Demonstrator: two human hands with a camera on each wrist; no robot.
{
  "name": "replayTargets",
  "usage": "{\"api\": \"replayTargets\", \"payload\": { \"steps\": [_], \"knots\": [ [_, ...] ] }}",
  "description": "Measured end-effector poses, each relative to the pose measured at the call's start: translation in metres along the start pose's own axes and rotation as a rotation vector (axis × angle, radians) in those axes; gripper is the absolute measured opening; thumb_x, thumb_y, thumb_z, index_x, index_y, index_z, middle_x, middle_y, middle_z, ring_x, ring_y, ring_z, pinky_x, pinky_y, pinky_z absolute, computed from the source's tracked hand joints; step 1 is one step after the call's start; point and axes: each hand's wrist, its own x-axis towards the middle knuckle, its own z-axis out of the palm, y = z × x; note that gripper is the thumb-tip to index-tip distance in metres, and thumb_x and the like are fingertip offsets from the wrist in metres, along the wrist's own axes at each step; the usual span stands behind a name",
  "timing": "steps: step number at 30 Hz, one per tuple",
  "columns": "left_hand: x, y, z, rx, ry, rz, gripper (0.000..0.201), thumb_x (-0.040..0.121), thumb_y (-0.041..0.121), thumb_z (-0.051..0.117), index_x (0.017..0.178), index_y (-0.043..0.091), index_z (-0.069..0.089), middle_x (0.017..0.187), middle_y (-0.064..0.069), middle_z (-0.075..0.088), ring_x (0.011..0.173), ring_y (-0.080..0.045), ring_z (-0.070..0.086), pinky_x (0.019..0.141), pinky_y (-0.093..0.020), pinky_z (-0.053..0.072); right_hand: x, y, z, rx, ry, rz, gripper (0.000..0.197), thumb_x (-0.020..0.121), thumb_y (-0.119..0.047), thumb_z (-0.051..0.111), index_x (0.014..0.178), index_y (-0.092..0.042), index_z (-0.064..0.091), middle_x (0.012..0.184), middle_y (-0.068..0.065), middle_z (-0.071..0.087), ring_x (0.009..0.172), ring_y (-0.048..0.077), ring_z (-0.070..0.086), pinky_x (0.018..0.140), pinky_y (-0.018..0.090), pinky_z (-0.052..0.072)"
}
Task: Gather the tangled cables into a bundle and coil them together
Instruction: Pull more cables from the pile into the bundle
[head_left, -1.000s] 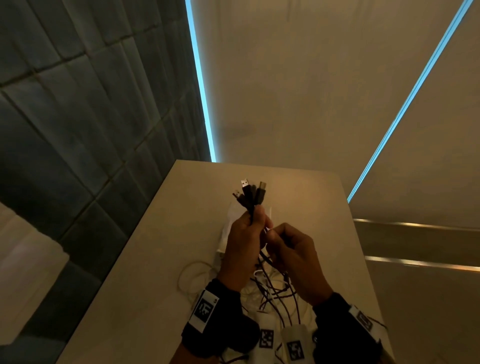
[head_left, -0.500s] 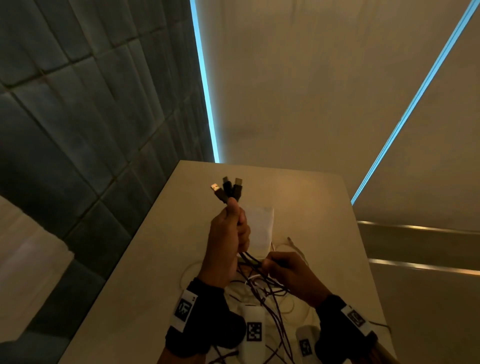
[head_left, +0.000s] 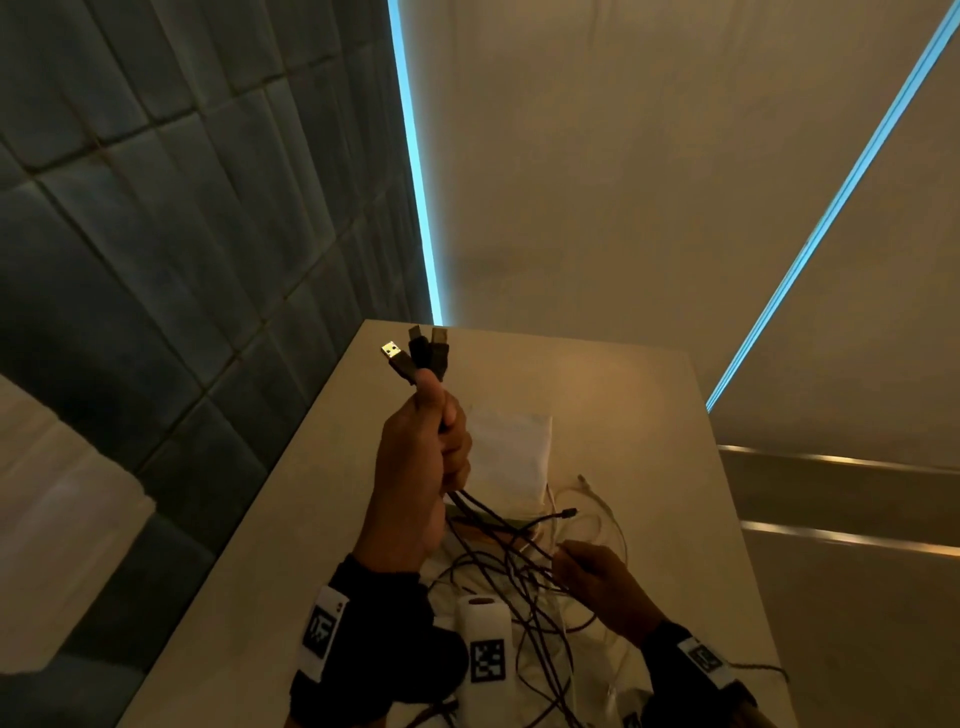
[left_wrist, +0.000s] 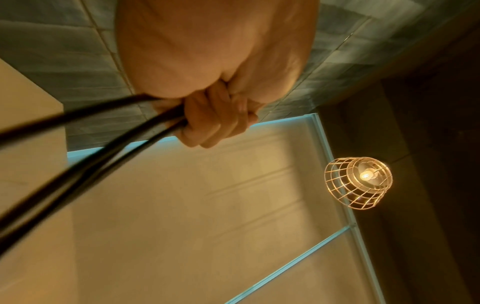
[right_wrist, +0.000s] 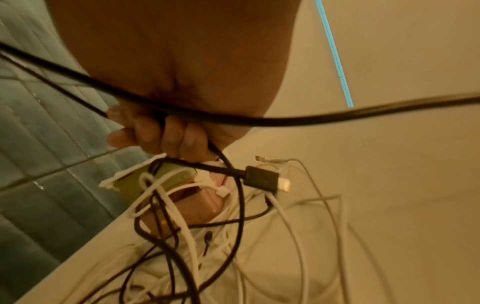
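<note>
Above the near half of the tabletop (head_left: 649, 415), your left hand (head_left: 421, 467) is raised with its grip curled tight round three black cables (head_left: 498, 525) just below their USB plugs (head_left: 415, 353), thumb pressed up against them. Holding the plug ends together and high looks like a way to give the strands one common start and let their lengths hang free, so the knots show. From the left wrist view the fingers (left_wrist: 207, 123) are wrapped fully round the strands, which run down and away toward the tabletop.

Your right hand (head_left: 597, 582) sits lower and to the right, close over the tangle, its fingers (right_wrist: 166, 133) curled with a black strand passing through them; it seems placed there to draw slack down and feed the strands straight. Whether it clamps or only guides, you cannot tell.

Below it the rest of the pile lies on the tabletop: white cables (right_wrist: 291, 205) looped through the black ones, a loose black plug (right_wrist: 262, 176), and a pinkish block (right_wrist: 197, 205) under the loops. A white pouch (head_left: 509, 452) lies just beyond the left hand. The gathering looks only begun; the white leads are not yet in either grip.
</note>
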Motion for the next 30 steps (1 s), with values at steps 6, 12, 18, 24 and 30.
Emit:
{"api": "replayTargets", "payload": {
  "steps": [6, 12, 18, 24, 30],
  "knots": [
    [-0.001, -0.002, -0.004, 0.015, -0.05, -0.125, 0.04, 0.102, 0.036, 0.032, 0.07, 0.016, 0.043, 0.053, 0.006, 0.03, 0.042, -0.006, 0.018, 0.041, -0.022, 0.012, 0.002, -0.064, -0.002, 0.151, 0.174, -0.013, 0.023, 0.094, -0.02, 0.059, 0.077, -0.004, 0.056, 0.057, 0.001, 0.043, 0.049, 0.016, 0.037, 0.047, 0.03, 0.03],
    [-0.004, -0.02, 0.003, 0.081, 0.069, -0.244, 0.041, 0.104, 0.035, 0.03, 0.069, 0.015, 0.039, 0.062, -0.009, 0.059, 0.045, -0.017, 0.045, 0.042, -0.022, 0.029, -0.005, -0.145, 0.002, 0.476, 0.076, -0.265, 0.017, 0.088, -0.009, 0.06, 0.084, 0.006, 0.052, 0.056, 0.005, 0.036, 0.044, 0.014, 0.025, 0.043, 0.023, 0.024],
    [-0.008, -0.016, 0.009, -0.28, -0.105, -0.3, 0.043, 0.102, 0.038, 0.03, 0.066, 0.016, 0.042, 0.09, -0.019, 0.072, 0.088, -0.032, 0.069, 0.085, -0.043, 0.051, -0.009, -0.144, 0.004, 0.418, -0.054, -0.26, 0.012, 0.077, -0.01, 0.072, 0.074, -0.002, 0.063, 0.056, -0.002, 0.055, 0.044, 0.008, 0.04, 0.045, 0.022, 0.029],
    [-0.007, -0.019, 0.012, -0.426, -0.152, -0.215, 0.038, 0.099, 0.035, 0.034, 0.067, 0.016, 0.041, 0.056, 0.005, 0.035, 0.04, -0.005, 0.024, 0.041, -0.02, 0.024, -0.005, -0.12, 0.002, 0.383, -0.128, -0.172, 0.024, 0.078, -0.023, 0.073, 0.078, 0.001, 0.067, 0.054, 0.0, 0.049, 0.044, 0.007, 0.034, 0.045, 0.02, 0.025],
    [-0.001, -0.016, 0.002, -0.393, -0.069, -0.157, 0.04, 0.101, 0.034, 0.032, 0.066, 0.016, 0.042, 0.051, 0.008, 0.027, 0.037, -0.004, 0.019, 0.038, -0.021, 0.016, 0.002, -0.088, 0.005, 0.303, -0.095, -0.138, 0.022, 0.092, -0.008, 0.06, 0.07, -0.006, 0.063, 0.055, -0.008, 0.051, 0.048, 0.002, 0.04, 0.049, 0.013, 0.032]
  ]
}}
